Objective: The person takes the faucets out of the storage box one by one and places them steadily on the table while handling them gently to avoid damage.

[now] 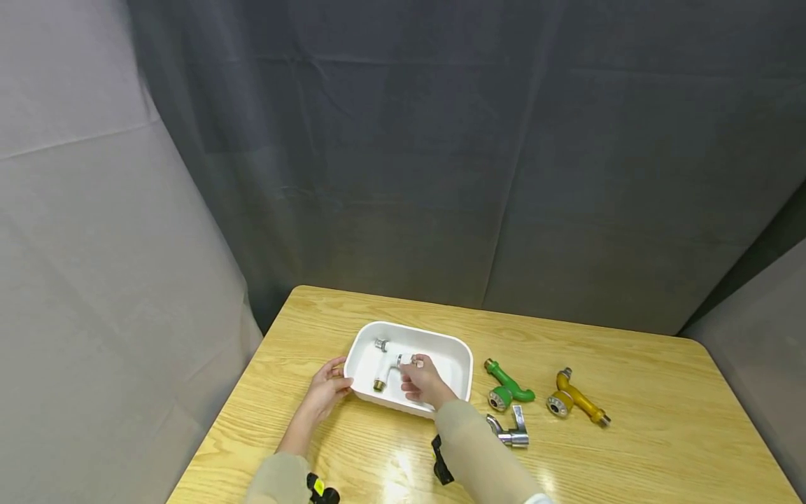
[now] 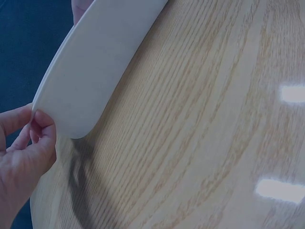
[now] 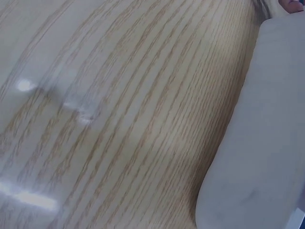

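Observation:
A white faucet (image 1: 386, 365) with a brass threaded end and chrome parts lies in the white tray (image 1: 456, 378). Reaching over the tray's front side, my right hand (image 1: 425, 381) has its thumb and fingers curled at the faucet's right chrome end, pinching it. My left hand (image 1: 326, 389) grips the tray's front left corner; the left wrist view shows that hand (image 2: 28, 148) pinching the rim between thumb and fingers. In the right wrist view, only the tray's outer side (image 3: 257, 129) and a bit of the left hand (image 3: 291, 5) appear; the right hand is out of frame.
Right of the tray lie a green faucet (image 1: 511, 383), a yellow faucet (image 1: 578, 399) and a chrome faucet (image 1: 515, 438), the last partly behind my right sleeve. Everything sits on a wooden table (image 1: 661, 399). Dark curtains (image 1: 390, 175) hang beyond its far edge.

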`<action>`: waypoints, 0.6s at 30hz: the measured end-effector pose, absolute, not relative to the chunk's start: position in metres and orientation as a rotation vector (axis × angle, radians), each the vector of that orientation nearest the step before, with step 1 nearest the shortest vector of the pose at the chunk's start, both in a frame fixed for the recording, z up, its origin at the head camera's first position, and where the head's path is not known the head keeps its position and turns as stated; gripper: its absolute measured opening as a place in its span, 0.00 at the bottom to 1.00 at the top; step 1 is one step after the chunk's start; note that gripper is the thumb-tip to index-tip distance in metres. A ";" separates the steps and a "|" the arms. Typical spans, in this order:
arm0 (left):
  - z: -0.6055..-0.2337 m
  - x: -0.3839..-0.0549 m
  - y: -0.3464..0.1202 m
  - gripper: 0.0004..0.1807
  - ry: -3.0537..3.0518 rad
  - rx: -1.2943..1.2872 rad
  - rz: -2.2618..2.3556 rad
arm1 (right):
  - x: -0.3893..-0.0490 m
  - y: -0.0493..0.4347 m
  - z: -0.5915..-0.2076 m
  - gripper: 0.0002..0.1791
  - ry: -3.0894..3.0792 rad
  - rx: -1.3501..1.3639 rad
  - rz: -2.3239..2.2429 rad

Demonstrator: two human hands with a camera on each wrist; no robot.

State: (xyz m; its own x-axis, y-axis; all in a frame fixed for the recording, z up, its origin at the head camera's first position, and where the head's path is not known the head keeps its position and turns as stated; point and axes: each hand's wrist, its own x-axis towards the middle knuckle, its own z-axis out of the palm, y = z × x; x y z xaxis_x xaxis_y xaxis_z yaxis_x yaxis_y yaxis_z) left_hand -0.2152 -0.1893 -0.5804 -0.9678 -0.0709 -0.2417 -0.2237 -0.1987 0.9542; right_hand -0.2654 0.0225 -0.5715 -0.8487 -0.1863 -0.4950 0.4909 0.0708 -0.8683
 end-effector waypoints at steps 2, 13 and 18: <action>-0.580 -0.215 -0.189 0.31 1.921 -0.353 2.334 | -0.265 0.023 -0.574 0.28 1.908 0.288 -1.824; -0.583 -0.215 -0.189 0.31 1.916 -0.331 2.344 | -0.261 0.022 -0.573 0.21 1.975 0.292 -1.843; -0.583 -0.216 -0.190 0.31 1.920 -0.336 2.341 | -0.262 0.022 -0.574 0.22 1.917 0.320 -1.913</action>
